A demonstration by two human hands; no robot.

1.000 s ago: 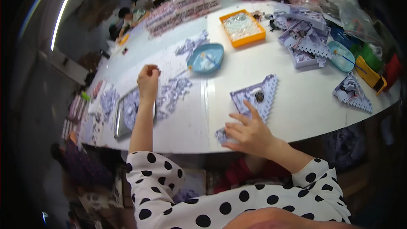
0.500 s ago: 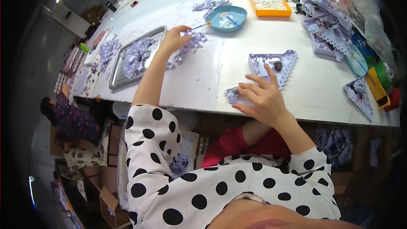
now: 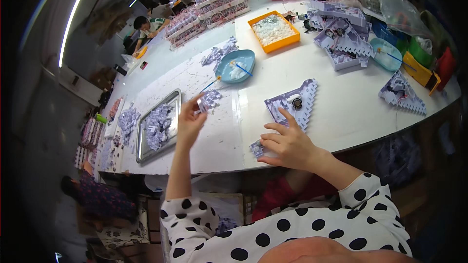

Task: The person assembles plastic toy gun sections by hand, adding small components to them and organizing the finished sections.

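Note:
My left hand is closed, with a small pale lilac plastic piece between thumb and fingers. Just behind it lies a loose heap of similar lilac pieces. My right hand rests low over the white board with its fingers spread. Its index fingertip is at the near edge of a lilac toothed plastic housing holding a round black part. Beside the right thumb and fingers sits a small lilac part, partly covered by them.
A metal tray of lilac pieces stands at left. Beyond are a blue dish with white paste and a blue stick, and an orange tray of white bits. Stacked housings stand at right, another housing nearer. Other people sit farther off.
My left hand has drawn back from the loose heap toward me, now with a lilac piece in it. The right hand stays by the housing. The whole view has shifted.

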